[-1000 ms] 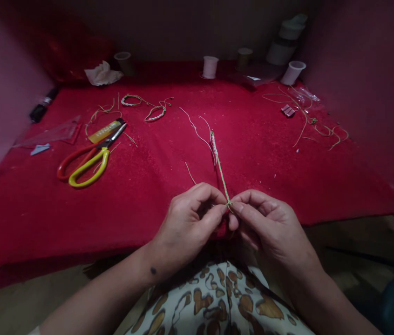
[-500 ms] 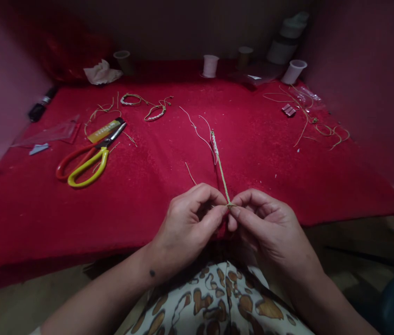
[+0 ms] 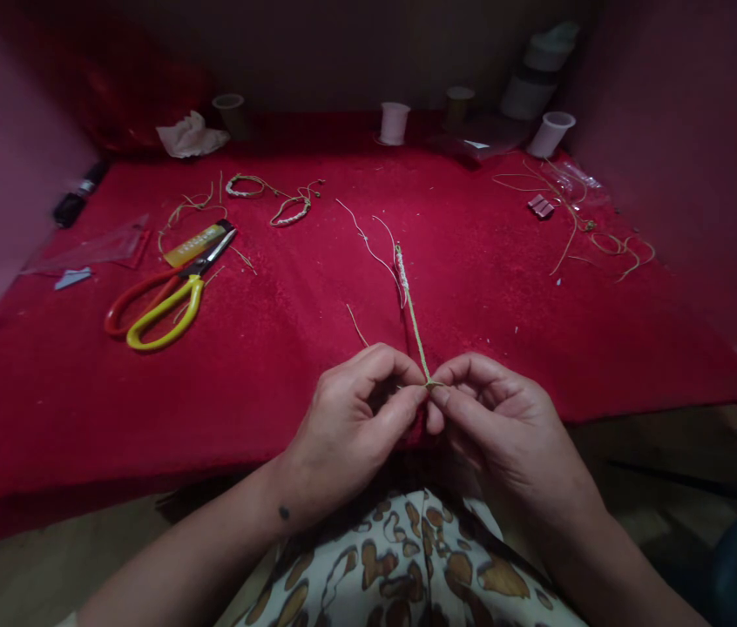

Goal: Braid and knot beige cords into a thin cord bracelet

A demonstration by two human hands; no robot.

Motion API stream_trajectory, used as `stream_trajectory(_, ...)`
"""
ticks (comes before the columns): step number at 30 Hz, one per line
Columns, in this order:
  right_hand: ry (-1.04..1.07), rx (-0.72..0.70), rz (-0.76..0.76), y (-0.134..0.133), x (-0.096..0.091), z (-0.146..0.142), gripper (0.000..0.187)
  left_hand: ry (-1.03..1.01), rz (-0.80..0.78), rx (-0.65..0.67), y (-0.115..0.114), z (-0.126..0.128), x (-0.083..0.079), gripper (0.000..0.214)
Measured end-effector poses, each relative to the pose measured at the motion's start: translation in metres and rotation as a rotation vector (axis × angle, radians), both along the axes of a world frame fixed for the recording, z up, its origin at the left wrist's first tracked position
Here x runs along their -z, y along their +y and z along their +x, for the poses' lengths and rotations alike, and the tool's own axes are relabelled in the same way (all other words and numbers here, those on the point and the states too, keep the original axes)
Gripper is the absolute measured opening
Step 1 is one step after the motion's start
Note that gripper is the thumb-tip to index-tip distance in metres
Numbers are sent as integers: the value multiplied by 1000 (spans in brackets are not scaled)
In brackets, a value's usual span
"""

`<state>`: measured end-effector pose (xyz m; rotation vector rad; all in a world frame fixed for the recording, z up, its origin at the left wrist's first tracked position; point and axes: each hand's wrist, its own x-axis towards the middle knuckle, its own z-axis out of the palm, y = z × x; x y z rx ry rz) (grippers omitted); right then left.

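Observation:
My left hand (image 3: 368, 409) and my right hand (image 3: 496, 414) meet at the table's front edge, each pinching thin cord between thumb and forefinger. Between the fingertips is the near end of a green cord (image 3: 418, 338), drawn straight away from me across the red cloth. Its far part is wrapped in a white braided section (image 3: 402, 268). Loose white thread ends (image 3: 375, 252) trail from that section to the left. A thin tan cord end (image 3: 356, 325) sticks out past my left hand. The strands inside my fingers are mostly hidden.
Scissors (image 3: 192, 296) with red and yellow handles lie left against a yellow lighter (image 3: 195, 246). Two corded bracelets (image 3: 291, 212) lie farther back. Thread spools (image 3: 394, 124) stand along the rear. At right are a binder clip (image 3: 540, 206) and loose cords (image 3: 623, 248).
Almost nothing differs. Both hands keep their pinch at the same spot, and the cord stays stretched straight.

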<state>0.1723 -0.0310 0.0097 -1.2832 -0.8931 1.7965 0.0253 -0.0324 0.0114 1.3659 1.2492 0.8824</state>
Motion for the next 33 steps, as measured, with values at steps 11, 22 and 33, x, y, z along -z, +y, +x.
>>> stream_trajectory(11, 18, -5, 9, 0, 0, 0, 15, 25, 30, -2, -1, 0, 3, 5)
stream_trajectory(22, 0, -28, 26, -1, -2, 2, 15, 88, 80, -5, -1, -2, 8, 6)
stream_trajectory(33, 25, -27, 53, 1, 1, 4, 9, 210, 253, -15, -2, 0, 11, 10)
